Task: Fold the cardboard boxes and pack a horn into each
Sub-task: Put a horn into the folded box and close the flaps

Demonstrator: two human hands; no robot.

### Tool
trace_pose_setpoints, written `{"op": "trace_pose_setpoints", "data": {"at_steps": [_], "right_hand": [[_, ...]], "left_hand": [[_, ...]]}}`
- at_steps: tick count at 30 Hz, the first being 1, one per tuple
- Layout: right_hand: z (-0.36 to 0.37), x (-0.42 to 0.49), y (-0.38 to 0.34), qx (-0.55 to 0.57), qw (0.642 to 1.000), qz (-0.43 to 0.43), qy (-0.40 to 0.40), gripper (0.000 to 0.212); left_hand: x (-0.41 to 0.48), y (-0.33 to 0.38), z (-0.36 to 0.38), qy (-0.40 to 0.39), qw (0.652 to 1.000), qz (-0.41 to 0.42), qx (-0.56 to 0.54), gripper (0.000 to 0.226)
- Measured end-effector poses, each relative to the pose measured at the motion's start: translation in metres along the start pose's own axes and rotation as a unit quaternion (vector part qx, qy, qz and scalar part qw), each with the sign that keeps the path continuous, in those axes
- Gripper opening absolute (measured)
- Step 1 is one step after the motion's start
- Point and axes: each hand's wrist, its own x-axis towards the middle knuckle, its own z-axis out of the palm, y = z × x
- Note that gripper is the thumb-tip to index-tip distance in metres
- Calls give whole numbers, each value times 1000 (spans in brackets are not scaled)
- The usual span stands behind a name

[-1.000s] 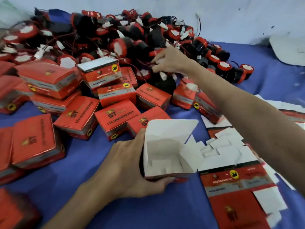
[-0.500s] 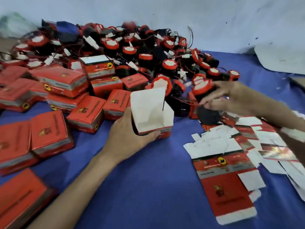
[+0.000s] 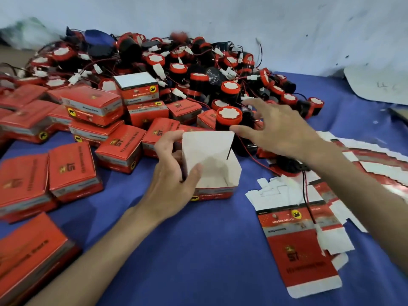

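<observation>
Tabletop [image 3: 209, 250], blue-covered, set against a pale wall [image 3: 220, 18].

Open box [image 3: 212, 173]: red printed cardboard, white inside, upright near the middle of the tabletop, lid flap raised at its far side. No horn shows inside.

Left hand [image 3: 167, 182]: grips the open box by its left wall, thumb over the near-left rim, fingers [image 3: 167, 140] curled round the far-left corner.

Right hand [image 3: 284, 133]: just right of the raised flap and above it, fingers spread wide and straight; nothing shows in its hold.

Red-capped horn [image 3: 228, 117]: upright, just behind the flap, beside the right thumb.

Black horn [image 3: 287, 165]: lying under the right forearm, right of the open box; a thin wire runs from it toward the near edge.

Horn pile [image 3: 198, 62]: many black horns with red caps, wires and white plugs, heaped along the far edge.

Closed boxes [image 3: 72, 171]: red, stacked and scattered from the left edge toward the middle.

Flat carton blank [image 3: 302, 250]: unfolded, printed side up, near the right edge; more blanks [image 3: 375, 164] are fanned beyond it.
</observation>
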Motion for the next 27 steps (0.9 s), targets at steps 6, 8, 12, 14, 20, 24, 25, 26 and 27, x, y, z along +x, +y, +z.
{"op": "trace_pose_setpoints", "data": {"at_steps": [6,8,12,14,20,24,25,26,27], "right_hand": [[33,18,-18,7,997,13,73,54],[22,7,-17,139,984,-15,111,50],[-8,-26,-34,298,914,-183,204,31],[-9,-37,-43,219,908,-297,198,23],[28,-63,-62,59,946,-303,101,8],[22,-84,-79,123,937,-268,189,5],[21,-91,-86,101,938,-262,204,12],[21,-97,-90,104,937,-258,212,20],[19,-102,-88,134,933,-272,191,14]], "left_hand": [[-5,6,-3,-58,994,-19,94,22],[-6,10,-2,-69,993,-73,59,27],[-6,17,5,-81,988,-129,9,36],[-7,19,11,-65,987,-145,-5,35],[-7,17,10,-88,988,-126,-28,40],[-7,9,14,-117,985,-113,49,43],[-6,8,14,-125,983,-112,69,41],[-6,9,14,-117,984,-122,58,40],[-5,10,12,-105,986,-125,42,40]]}}
